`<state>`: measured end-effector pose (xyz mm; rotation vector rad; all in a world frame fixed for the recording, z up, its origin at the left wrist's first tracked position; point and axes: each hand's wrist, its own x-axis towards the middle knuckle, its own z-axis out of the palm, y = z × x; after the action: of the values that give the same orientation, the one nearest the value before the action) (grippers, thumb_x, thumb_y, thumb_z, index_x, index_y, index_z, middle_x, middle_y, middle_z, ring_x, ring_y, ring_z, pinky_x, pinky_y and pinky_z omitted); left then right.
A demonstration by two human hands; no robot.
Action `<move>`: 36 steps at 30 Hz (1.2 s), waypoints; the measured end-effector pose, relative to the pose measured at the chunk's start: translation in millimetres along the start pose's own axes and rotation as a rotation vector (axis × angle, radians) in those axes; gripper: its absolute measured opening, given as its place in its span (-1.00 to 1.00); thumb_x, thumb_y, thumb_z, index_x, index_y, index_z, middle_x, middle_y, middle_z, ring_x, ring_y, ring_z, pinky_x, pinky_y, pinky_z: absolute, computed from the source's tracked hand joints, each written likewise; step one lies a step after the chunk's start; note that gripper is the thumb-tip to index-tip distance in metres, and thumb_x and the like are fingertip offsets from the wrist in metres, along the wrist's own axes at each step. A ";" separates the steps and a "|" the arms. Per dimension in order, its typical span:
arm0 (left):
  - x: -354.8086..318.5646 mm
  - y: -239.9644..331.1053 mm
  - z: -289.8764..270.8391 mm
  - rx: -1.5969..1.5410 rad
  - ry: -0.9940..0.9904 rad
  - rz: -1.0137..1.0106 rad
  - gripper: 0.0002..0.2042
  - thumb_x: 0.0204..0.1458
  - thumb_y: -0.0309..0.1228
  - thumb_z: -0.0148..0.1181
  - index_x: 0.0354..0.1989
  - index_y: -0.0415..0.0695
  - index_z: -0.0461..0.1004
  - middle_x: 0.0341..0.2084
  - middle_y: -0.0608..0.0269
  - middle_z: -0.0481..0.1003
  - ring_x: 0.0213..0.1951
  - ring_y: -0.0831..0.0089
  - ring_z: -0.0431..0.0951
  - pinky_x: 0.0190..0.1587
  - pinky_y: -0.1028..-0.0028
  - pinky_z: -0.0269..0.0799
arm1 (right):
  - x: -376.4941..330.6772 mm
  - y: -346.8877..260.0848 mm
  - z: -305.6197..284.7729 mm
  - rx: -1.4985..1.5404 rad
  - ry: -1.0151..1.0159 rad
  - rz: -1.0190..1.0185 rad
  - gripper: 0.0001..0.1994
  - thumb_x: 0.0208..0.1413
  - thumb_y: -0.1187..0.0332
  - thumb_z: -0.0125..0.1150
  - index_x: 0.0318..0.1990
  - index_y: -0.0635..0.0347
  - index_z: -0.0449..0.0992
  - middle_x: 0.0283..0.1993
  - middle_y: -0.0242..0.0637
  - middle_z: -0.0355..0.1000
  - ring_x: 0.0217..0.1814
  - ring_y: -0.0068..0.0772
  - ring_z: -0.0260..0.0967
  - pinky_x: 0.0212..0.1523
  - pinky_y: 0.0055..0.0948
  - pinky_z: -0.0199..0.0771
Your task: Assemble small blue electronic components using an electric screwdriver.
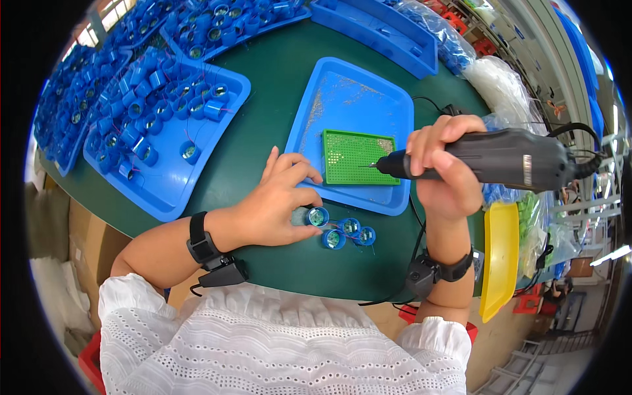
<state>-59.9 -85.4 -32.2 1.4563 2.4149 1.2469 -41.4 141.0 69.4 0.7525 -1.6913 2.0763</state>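
My right hand [447, 164] is wrapped round a black electric screwdriver [507, 158], its bit pointing left over a green perforated screw tray [359, 172]. That green tray sits in a blue tray [309, 105] that has tiny screws scattered in it. Thumb and a finger of my left hand [273, 201] close round a small blue round housing [316, 216] with a circuit board inside, on the table. Just right of it stand three similar housings [350, 228], close together with thin wires.
At the left, blue trays [224, 131] hold many wired blue housings. A long blue bin [375, 33] stands at the back. A yellow tray [500, 263] and plastic bags [503, 89] are along the right edge. The screwdriver's cable [586, 131] trails right.
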 end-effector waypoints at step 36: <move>-3.1 -1.3 -2.6 -0.031 -0.051 -0.026 -0.74 -0.32 -0.32 0.37 -0.42 -0.12 0.51 -0.10 0.17 0.29 0.16 0.09 0.13 0.18 -0.31 -0.25 | -2.7 49.9 3.6 -0.087 0.056 0.085 -0.77 -0.11 0.60 0.01 -0.23 0.29 0.24 -0.54 -0.26 0.28 -0.57 -0.46 0.26 -0.47 -0.47 0.32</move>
<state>-60.2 -89.6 -32.3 1.4265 2.3634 1.2212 -67.5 126.6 29.2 0.6003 -1.7988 2.0441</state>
